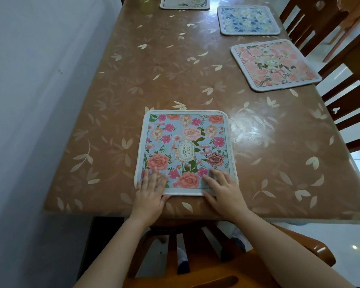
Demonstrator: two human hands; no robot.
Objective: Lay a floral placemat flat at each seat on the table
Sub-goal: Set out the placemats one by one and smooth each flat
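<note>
A light-blue floral placemat with pink and coral flowers and a "GARDEN" badge lies flat near the table's front edge. My left hand rests palm down on its near left corner, fingers spread. On the near right part of the mat, my right hand presses flat, also with fingers apart. Neither hand grips the mat. Along the right side lie a pink floral placemat and, farther back, a blue and yellow one. A pale placemat lies at the far end, partly cut off by the frame.
The table has a glossy brown cover with a leaf print. A white wall runs close along its left side. Wooden chairs stand along the right. A wooden chair is tucked under the near edge, below my arms.
</note>
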